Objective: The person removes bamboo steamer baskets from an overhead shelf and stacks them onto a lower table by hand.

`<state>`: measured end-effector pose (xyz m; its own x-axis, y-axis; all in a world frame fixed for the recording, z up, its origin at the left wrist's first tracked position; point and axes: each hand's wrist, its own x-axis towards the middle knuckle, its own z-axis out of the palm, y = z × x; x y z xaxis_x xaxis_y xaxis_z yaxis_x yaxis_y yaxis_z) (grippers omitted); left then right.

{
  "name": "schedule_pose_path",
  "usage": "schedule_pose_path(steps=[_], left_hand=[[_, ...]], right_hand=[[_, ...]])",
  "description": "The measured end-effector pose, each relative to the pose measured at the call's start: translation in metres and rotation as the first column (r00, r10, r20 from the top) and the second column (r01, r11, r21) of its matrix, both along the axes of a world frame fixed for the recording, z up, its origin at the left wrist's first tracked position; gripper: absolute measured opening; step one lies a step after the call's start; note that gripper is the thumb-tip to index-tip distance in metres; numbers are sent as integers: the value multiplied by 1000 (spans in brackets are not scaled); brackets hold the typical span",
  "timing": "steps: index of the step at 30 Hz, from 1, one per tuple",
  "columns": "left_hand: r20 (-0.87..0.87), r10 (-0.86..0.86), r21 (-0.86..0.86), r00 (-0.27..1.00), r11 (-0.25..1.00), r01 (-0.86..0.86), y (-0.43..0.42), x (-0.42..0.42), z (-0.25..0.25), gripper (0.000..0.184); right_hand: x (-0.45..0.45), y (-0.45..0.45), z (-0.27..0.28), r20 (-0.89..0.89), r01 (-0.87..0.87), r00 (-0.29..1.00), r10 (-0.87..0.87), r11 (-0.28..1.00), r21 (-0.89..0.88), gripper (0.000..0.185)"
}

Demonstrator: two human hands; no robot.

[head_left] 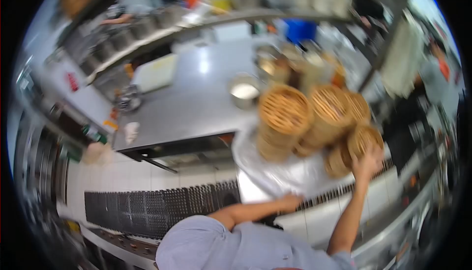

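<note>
My right hand is wrapped round the near side of a small bamboo steamer. That steamer is at the right end of a group, above and beside a low bamboo steamer; whether the two touch is hard to tell. Behind them rise taller stacks of bamboo steamers with woven tops, and another stack alongside. My left hand is low by the near edge of the plastic-covered surface, apart from the steamers. Its fingers are blurred, and I see nothing in it.
A steel table reaches to the left, bearing a white cutting board and a metal pot with white contents. Jars and containers crowd behind the steamers. Black perforated matting covers floor on the left. A person stands at far right.
</note>
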<state>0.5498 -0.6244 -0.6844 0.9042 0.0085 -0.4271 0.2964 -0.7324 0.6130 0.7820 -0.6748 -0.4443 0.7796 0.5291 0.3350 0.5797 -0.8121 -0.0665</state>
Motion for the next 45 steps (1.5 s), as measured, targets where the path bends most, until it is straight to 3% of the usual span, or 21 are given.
schedule_pose_path(steps=[3,4,5,7,9,11,13,15,19,23,26,29,31,33,35,36,38,40,41,43,45], left_hand=[[184,-185,166,966,974,155,14,-49,36,71],[202,-193,121,960,978,171,31,-66,54,65],[388,-160,40,908,987,156,55,-92,69,55],[584,98,-307,806,945,108,112,-148,87,45],[397,346,-517,850,849,-104,187,-222,135,37],[400,550,-456,733,813,-362,255,-316,213,33],[516,726,-494,455,686,-534,322,-406,230,28],[732,647,-380,212,647,-661,356,-494,263,20],[694,719,-400,38,430,-810,370,-639,293,16],[526,825,-628,-204,216,-748,358,-734,264,20],[390,801,-689,-454,-73,-721,346,-780,235,25],[296,744,-745,-599,-212,-632,334,-810,201,28],[359,737,-669,-572,-224,-709,331,-836,155,26],[411,743,-583,-529,-232,-779,339,-844,145,24],[306,697,-641,-649,-353,-681,347,-840,158,28],[311,711,-637,-631,-336,-693,356,-839,161,28],[328,699,-736,-635,-232,-636,378,-839,173,22],[343,697,-745,-630,-207,-634,404,-823,220,23],[347,667,-768,-660,-202,-608,418,-813,249,26],[579,664,-582,-473,-69,-810,456,-812,301,22],[753,536,-528,-382,146,-837,487,-794,367,14]], right_hand=[[-10,22,35,262,-124,963,56,960,251,73],[-21,34,62,350,-254,926,140,919,303,67],[-35,52,93,440,-378,874,208,859,346,61],[-91,88,162,546,-559,778,310,738,379,53],[-162,129,219,600,-713,667,442,614,339,48],[-230,180,260,651,-827,535,539,493,271,46],[-294,238,290,681,-913,373,631,381,147,43],[-367,303,323,665,-965,245,706,243,97,41],[-492,457,403,748,-999,-33,663,-13,-33,35],[-596,598,484,768,-999,-22,640,14,-40,38],[-656,691,530,685,-998,18,729,52,-29,43],[-697,762,558,626,-979,90,775,184,-88,58],[-717,780,569,480,-932,189,857,310,-186,72],[-715,812,569,507,-945,149,849,274,-181,82],[-719,819,569,443,-955,170,880,258,-145,85],[-720,818,567,551,-928,215,807,345,-143,78],[-711,812,575,427,-958,235,873,282,-48,63],[-693,790,576,463,-999,15,886,37,-37,55],[-685,773,577,432,-999,-26,901,-12,-37,53],[-664,736,580,391,-1000,-16,920,-14,-7,63],[-628,685,580,438,-989,-106,893,-140,46,51]])
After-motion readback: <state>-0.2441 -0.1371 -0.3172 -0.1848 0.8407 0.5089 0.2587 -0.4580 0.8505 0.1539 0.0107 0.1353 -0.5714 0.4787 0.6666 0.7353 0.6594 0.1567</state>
